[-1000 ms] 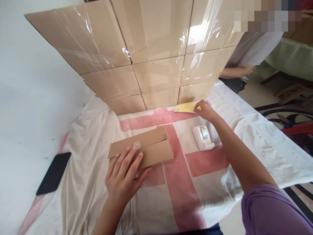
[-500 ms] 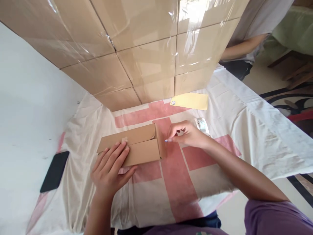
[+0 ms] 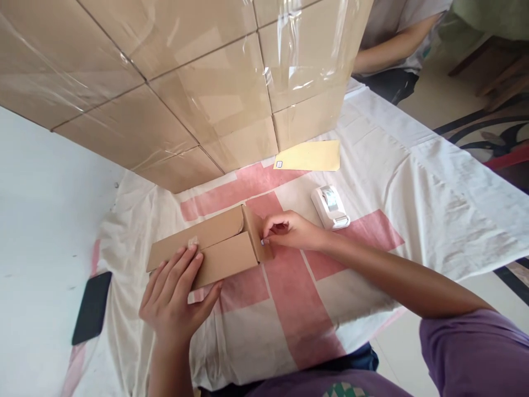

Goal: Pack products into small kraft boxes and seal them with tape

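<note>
**Cardboard box flat on the cloth – one hand at each end**

Cardboard box (image 3: 206, 248), small and flat, lies on the white-and-pink cloth (image 3: 413, 182). Its long axis runs left to right in front of the person, with the right end a bit farther from them. At that right end the end flap (image 3: 257, 234) stands up, not folded shut.

Right hand (image 3: 289, 231) is just beside the box's right end. Its fingers are bunched together with the tips touching the flap's outer edge. Something small and pale shows at the fingertips, but it is too small to tell whether it is pinched. This is the hand nearer the flap.

Left hand (image 3: 173, 298) sits at the box's left end, on the near side. It is flat and spread, fingertips resting on the lid and not gripping. A scrap of clear tape (image 3: 192, 241) on the lid is just beyond those fingertips.

- **Right of the box:** a white tape dispenser (image 3: 329, 207), near but apart.
- **Beyond the box, to the right:** a yellow sheet (image 3: 309, 156), lying flat.
- **Behind the box:** a wrapped stack of cartons (image 3: 198, 99), apart from it.
- **Left of the box:** a black phone (image 3: 91, 306), well apart, at the cloth's edge.
- **Far beyond the box:** another person's arm (image 3: 388, 52), past the cartons.
</note>
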`<state>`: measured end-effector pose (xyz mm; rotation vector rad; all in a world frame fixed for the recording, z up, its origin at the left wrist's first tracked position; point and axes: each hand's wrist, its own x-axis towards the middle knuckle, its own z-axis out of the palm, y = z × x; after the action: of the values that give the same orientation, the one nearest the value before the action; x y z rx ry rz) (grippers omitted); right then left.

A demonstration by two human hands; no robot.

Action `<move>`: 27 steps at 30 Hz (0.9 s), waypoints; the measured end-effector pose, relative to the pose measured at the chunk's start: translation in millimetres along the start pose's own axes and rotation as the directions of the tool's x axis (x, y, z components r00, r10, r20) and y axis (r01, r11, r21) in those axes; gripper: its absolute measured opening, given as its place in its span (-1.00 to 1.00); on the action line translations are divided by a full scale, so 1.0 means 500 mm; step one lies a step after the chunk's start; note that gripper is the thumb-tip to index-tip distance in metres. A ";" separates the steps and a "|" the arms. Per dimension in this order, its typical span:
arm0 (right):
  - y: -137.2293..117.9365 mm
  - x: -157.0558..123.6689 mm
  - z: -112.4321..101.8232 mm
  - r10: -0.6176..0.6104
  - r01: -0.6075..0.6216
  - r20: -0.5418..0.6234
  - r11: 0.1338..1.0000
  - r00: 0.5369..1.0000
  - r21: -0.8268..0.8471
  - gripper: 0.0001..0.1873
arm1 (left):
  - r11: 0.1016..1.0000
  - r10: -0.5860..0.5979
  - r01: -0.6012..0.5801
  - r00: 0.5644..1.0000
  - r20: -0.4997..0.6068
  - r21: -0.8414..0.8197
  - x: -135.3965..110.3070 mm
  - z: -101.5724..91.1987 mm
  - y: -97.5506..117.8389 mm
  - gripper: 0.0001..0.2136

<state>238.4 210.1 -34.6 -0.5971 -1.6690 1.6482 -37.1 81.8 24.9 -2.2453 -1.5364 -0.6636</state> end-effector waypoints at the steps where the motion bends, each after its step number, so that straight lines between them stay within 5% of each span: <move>1: 0.001 0.000 0.001 -0.006 0.006 -0.009 1.000 1.000 0.003 -0.91 | 1.000 0.002 -0.002 1.000 -0.001 -0.002 -0.001 0.000 -0.001 -0.30; 6: 0.004 0.004 0.003 0.026 -0.026 -0.021 0.999 0.999 0.027 -0.86 | 0.999 0.046 -0.046 0.999 -0.016 -0.004 0.000 0.003 -0.007 -0.30; 10: 0.009 0.004 0.007 0.075 -0.085 -0.232 0.996 0.970 -0.030 -0.54 | 0.999 0.052 -0.052 0.997 -0.060 -0.003 0.006 0.008 -0.009 -0.33; 15: 0.018 -0.016 0.045 0.006 -0.016 -0.290 0.999 0.957 -0.032 -0.79 | 0.999 0.040 -0.040 0.998 -0.051 0.008 0.011 0.008 -0.004 -0.37; 19: 0.026 -0.031 0.079 0.032 -0.017 -0.430 0.999 0.902 0.040 -0.69 | 0.999 0.045 -0.045 0.998 -0.043 0.011 0.010 0.006 -0.004 -0.38; 27: 0.029 -0.041 0.091 -0.013 0.012 -0.398 1.000 0.917 -0.006 -0.67 | 1.000 0.027 -0.027 0.999 -0.035 0.008 0.012 0.010 -0.005 -0.35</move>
<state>215.3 165.8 -49.4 -0.8580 -1.3725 1.3996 -36.7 89.9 24.0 -2.2331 -1.4869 -0.6840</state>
